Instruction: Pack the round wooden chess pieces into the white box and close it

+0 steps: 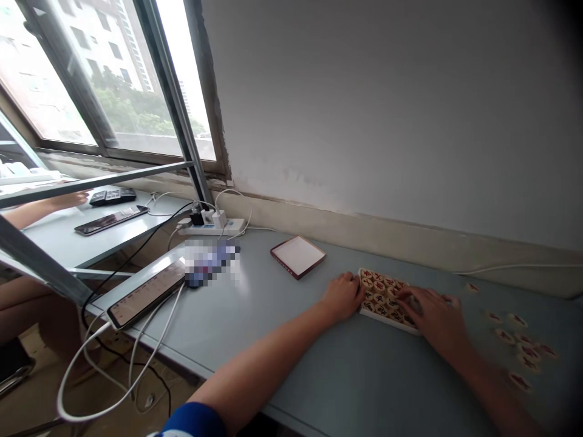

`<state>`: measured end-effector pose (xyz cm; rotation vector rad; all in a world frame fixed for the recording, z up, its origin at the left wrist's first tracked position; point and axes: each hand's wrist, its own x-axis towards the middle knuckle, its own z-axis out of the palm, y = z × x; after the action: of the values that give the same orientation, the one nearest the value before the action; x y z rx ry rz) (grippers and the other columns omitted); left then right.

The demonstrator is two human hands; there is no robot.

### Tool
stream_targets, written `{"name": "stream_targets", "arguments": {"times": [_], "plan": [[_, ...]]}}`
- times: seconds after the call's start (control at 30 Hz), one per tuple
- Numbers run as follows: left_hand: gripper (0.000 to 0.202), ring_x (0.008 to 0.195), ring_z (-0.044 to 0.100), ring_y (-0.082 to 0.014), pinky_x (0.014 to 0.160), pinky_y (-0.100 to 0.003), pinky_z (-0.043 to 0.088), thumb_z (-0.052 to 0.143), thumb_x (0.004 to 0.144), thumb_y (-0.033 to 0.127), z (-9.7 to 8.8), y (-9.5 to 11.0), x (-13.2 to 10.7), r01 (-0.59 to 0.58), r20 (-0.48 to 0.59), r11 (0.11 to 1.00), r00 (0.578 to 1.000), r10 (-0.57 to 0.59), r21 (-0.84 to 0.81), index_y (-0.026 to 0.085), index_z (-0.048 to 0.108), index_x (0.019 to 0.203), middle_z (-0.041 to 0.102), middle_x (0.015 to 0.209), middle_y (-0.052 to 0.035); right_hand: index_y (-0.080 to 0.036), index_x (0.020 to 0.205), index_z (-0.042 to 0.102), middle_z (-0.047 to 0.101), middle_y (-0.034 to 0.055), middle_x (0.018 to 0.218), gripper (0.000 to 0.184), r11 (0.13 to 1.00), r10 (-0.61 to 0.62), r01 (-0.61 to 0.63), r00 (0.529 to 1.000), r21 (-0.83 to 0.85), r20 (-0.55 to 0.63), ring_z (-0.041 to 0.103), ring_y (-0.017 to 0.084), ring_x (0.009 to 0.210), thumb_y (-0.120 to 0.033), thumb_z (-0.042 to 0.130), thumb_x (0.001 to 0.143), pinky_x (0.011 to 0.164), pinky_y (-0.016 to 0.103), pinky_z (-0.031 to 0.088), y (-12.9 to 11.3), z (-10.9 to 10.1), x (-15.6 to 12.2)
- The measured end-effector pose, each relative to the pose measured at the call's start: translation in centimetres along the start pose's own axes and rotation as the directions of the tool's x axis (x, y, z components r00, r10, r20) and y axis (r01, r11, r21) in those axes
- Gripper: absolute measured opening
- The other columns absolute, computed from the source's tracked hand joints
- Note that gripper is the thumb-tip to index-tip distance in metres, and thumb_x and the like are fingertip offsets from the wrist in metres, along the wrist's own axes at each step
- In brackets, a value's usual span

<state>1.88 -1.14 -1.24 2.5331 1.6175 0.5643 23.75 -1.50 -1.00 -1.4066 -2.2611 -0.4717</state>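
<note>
A shallow box (388,318) of round wooden xiangqi pieces (379,286) lies on the desk, the pieces in rows with red and dark characters. Curled around the box's left end, my left hand (342,296) grips it. My right hand (432,315) reaches over the right part of the box. Its thumb and index finger are pinched together on a piece, mostly hidden by the fingers. Loose xiangqi pieces (528,352) are scattered to the right of my right hand, several of them overlapping. The box's right end is covered by my right hand.
A square box lid (298,256) lies behind my left forearm. Left of it are a charging phone (150,291), a blurred-out item (212,261) and a power strip (214,227). White cables (130,385) hang off the desk edge. A person's arm (45,209) rests at the neighbouring desk.
</note>
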Motion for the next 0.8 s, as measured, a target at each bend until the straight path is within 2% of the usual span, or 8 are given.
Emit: {"name": "stream_targets", "arguments": {"times": [0.2,0.4,0.5,0.57,0.63,0.7,0.73,0.8], "plan": [[0.039,0.09,0.055,-0.0184,0.075,-0.029,0.046,0.021,0.092,0.036,0.0,0.1,0.0,0.011,-0.008,1.0,1.0,-0.011,0.002,0.015,0.051,0.105,0.056,0.097,-0.0083,-0.025,0.084,0.06,0.065,0.0038,0.088,0.038,0.999,0.025,-0.026,1.0,0.044,0.01,0.056,0.022,0.084,-0.049,0.031,0.086,0.082,0.039,0.027,0.4,0.3,-0.1],[0.039,0.089,0.055,-0.0185,0.074,-0.029,0.046,0.022,0.092,0.037,0.1,-0.1,-0.1,-0.01,-0.025,1.0,1.0,0.01,0.011,0.015,0.052,0.103,0.056,0.095,-0.0084,-0.027,0.09,0.062,0.064,0.0033,0.098,0.038,0.998,0.02,-0.023,0.998,0.059,0.063,0.054,0.023,0.094,-0.051,0.032,0.085,0.083,0.041,0.027,0.5,0.4,-0.2],[0.038,0.089,0.055,-0.0185,0.073,-0.029,0.046,0.022,0.092,0.036,0.2,-0.1,-0.1,-0.01,-0.032,1.0,0.999,0.011,0.019,0.015,0.052,0.102,0.056,0.095,-0.008,-0.028,0.092,0.062,0.062,0.0041,0.1,0.036,0.997,0.081,-0.081,0.995,-0.004,0.052,0.053,0.024,0.095,-0.047,0.032,0.085,0.083,0.043,0.028,1.2,0.0,-0.1],[0.038,0.088,0.055,-0.0181,0.073,-0.029,0.046,0.021,0.092,0.035,0.2,-0.1,-0.1,-0.008,-0.028,1.0,1.0,0.009,0.022,0.015,0.052,0.102,0.056,0.095,-0.0079,-0.026,0.096,0.061,0.059,0.0081,0.11,0.037,0.979,0.171,-0.172,0.985,-0.108,-0.015,0.051,0.028,0.099,-0.044,0.03,0.085,0.083,0.047,0.028,2.8,0.1,-0.4],[0.039,0.088,0.055,-0.0181,0.073,-0.029,0.046,0.02,0.092,0.035,0.2,-0.1,-0.1,-0.008,-0.017,1.0,1.0,0.009,0.025,0.014,0.051,0.102,0.056,0.096,-0.0082,-0.024,0.107,0.057,0.05,0.0136,0.123,0.043,0.931,0.283,-0.299,0.954,-0.209,-0.102,0.045,0.032,0.108,-0.045,0.028,0.084,0.084,0.054,0.025,5.3,0.5,-1.1],[0.039,0.09,0.055,-0.0186,0.074,-0.029,0.046,0.02,0.092,0.035,0.2,-0.1,-0.1,-0.015,-0.006,0.999,1.0,0.015,0.028,0.014,0.051,0.101,0.055,0.096,-0.0086,-0.021,0.117,0.052,0.04,0.0187,0.132,0.051,0.862,0.421,-0.439,0.899,-0.253,-0.122,0.033,0.035,0.12,-0.049,0.028,0.082,0.083,0.059,0.023,8.5,1.4,-2.1],[0.039,0.091,0.055,-0.019,0.074,-0.029,0.046,0.02,0.092,0.035,0.2,-0.2,-0.1,-0.02,-0.004,0.999,1.0,0.02,0.029,0.014,0.051,0.101,0.055,0.097,-0.0088,-0.019,0.119,0.052,0.038,0.0211,0.133,0.056,0.817,0.509,-0.513,0.856,-0.263,-0.088,0.026,0.037,0.124,-0.052,0.029,0.08,0.081,0.061,0.022,10.1,1.9,-2.7],[0.039,0.092,0.054,-0.0198,0.074,-0.03,0.046,0.02,0.092,0.035,0.2,-0.2,-0.1,-0.023,-0.009,0.999,1.0,0.023,0.03,0.014,0.051,0.102,0.055,0.097,-0.0088,-0.015,0.119,0.053,0.039,0.0253,0.13,0.065,0.72,0.678,-0.647,0.733,-0.251,0.056,0.026,0.041,0.123,-0.059,0.032,0.076,0.079,0.063,0.022,12.9,2.9,-3.7]]}}
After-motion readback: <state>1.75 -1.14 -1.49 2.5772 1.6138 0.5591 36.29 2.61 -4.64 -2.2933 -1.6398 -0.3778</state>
